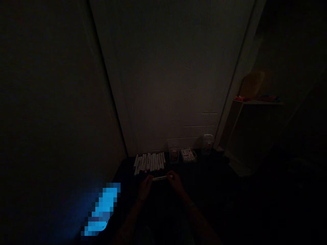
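Observation:
A white marker pen (159, 178) is stretched level between my two hands. My left hand (145, 185) pinches its left end, and my right hand (174, 180) has its fingers closed on the right end. Just beyond them lies a row of several white marker pens (150, 162) side by side on the dark floor. To the right of the row stands a clear plastic case (174, 155). Beside that is an open container packed with more white markers (188, 154). The dim light hides the finer finger detail and any print on the pens.
A tall clear container (207, 143) stands against the pale panel (173, 85) at the back. At the right is a small shelf unit (258, 102) with reddish items on top. A blurred, glowing blue screen (102, 211) is at lower left. Darkness covers the right side.

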Tool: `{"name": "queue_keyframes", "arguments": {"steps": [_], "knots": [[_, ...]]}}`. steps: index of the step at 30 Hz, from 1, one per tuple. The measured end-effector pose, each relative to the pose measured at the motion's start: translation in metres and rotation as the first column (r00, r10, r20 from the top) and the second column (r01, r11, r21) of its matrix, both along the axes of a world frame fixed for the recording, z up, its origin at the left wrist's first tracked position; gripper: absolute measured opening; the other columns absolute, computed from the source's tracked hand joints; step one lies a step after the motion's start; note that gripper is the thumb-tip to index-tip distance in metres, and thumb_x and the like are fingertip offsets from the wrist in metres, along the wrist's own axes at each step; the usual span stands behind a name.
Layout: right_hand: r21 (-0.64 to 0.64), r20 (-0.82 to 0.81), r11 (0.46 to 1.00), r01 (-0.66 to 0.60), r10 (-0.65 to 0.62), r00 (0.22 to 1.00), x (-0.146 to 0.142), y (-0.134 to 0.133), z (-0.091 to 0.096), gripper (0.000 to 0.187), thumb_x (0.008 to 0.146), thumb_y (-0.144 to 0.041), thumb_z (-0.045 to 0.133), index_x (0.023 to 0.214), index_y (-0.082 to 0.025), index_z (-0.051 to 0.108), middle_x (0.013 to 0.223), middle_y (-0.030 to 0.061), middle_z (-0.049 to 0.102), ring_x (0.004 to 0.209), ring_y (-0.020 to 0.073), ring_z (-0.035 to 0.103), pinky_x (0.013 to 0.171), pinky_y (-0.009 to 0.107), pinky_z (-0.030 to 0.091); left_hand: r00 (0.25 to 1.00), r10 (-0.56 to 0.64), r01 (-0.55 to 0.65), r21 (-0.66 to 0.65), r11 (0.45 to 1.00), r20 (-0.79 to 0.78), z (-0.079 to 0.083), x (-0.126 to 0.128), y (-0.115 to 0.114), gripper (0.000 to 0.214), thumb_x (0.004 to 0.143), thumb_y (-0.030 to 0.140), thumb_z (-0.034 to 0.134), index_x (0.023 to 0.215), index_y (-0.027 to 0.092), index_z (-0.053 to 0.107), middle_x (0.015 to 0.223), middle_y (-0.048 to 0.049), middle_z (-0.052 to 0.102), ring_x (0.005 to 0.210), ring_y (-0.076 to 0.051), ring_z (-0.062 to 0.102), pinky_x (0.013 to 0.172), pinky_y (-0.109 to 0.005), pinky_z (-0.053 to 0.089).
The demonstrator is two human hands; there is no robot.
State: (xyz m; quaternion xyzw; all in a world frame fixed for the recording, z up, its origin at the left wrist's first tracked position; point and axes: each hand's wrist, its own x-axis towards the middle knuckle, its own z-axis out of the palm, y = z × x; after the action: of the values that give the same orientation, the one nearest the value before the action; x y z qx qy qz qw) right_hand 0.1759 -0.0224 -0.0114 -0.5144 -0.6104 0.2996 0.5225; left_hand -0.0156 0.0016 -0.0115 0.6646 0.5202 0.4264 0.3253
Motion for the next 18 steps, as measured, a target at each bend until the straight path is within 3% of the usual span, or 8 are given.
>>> {"name": "queue_keyframes", "arguments": {"steps": [13,18], "knots": [[-0.026,0.020,0.998,0.055,-0.055,0.998,0.0012,-0.0036,0.0077,0.023,0.074,-0.022,0.039,0.082,-0.019,0.060,0.075,-0.0022,0.058,0.071,0.0114,0.050,0.063,0.019,0.035,0.996,-0.081,0.082,0.023,0.996,-0.035,0.0059,0.0054,-0.0038,0.030,0.071,0.044,0.043,0.080,0.018,0.056,0.077,-0.0001,0.060,0.077,-0.017,0.055,0.073,-0.026,0.042],[-0.043,0.017,0.998,0.038,-0.038,0.999,0.0044,0.0007,0.0020,0.024,0.075,-0.022,0.037,0.079,-0.018,0.060,0.069,-0.0024,0.056,0.066,0.0108,0.049,0.060,0.019,0.035,0.999,-0.041,0.042,0.039,0.998,-0.029,-0.0006,0.0074,0.0000,0.031,0.072,0.043,0.041,0.081,0.018,0.056,0.081,-0.0015,0.060,0.082,-0.017,0.054,0.077,-0.027,0.040]]}}
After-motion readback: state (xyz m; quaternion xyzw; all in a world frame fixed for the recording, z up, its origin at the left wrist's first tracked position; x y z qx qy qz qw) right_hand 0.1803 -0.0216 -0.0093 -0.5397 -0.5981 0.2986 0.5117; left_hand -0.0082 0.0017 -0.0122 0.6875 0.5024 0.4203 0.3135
